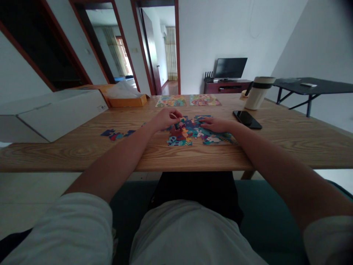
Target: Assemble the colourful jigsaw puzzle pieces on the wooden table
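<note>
A partly joined jigsaw puzzle point(184, 137) lies on the wooden table in front of me, with colourful pictures that include a white rabbit. My left hand point(165, 118) is at its upper left corner, with thumb and fingertips pinched together on a small puzzle piece there; the fingers partly hide it. My right hand point(216, 124) rests flat over the puzzle's right part, fingers stretched out to the left, and covers some of the picture. Loose puzzle pieces point(116, 136) lie on the table to the left, partly behind my left forearm.
Two picture sheets point(171, 101) lie at the table's far edge. A white box point(60, 110) and an orange tray with plastic wrapping point(128, 101) stand at the left. On the right are a black phone point(247, 119) and a cream tumbler point(257, 96).
</note>
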`<state>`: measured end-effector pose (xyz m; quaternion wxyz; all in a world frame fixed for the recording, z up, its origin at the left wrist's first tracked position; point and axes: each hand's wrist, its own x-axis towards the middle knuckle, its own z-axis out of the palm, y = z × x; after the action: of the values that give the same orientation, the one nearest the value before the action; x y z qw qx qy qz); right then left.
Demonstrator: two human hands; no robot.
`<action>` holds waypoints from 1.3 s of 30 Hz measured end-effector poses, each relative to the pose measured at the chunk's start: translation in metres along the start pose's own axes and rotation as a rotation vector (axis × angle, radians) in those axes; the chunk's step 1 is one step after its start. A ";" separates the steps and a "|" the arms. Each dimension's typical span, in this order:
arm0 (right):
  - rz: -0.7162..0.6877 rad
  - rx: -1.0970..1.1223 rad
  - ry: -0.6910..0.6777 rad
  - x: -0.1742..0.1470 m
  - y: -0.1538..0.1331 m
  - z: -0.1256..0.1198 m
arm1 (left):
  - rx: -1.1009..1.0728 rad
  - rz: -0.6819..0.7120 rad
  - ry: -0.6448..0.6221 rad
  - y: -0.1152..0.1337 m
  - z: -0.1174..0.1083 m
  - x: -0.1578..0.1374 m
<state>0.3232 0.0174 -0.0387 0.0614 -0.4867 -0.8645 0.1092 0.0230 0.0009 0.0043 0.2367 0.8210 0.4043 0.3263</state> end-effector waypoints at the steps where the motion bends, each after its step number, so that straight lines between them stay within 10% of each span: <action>1: 0.006 -0.004 -0.002 0.000 0.000 0.000 | -0.002 -0.003 -0.005 0.001 -0.001 0.000; 16: 0.020 -0.010 -0.006 -0.003 -0.005 -0.002 | 0.226 -0.116 -0.211 0.005 -0.017 -0.003; 22: 0.020 0.011 -0.007 -0.002 -0.002 -0.001 | -0.076 -0.095 -0.295 0.022 0.018 -0.009; 39: 0.001 -0.013 -0.013 -0.001 0.001 -0.001 | 0.352 0.341 -0.491 0.044 0.043 -0.021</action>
<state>0.3244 0.0173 -0.0384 0.0524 -0.4869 -0.8653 0.1069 0.0669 -0.0468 -0.0029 0.1238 0.9590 0.2424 0.0792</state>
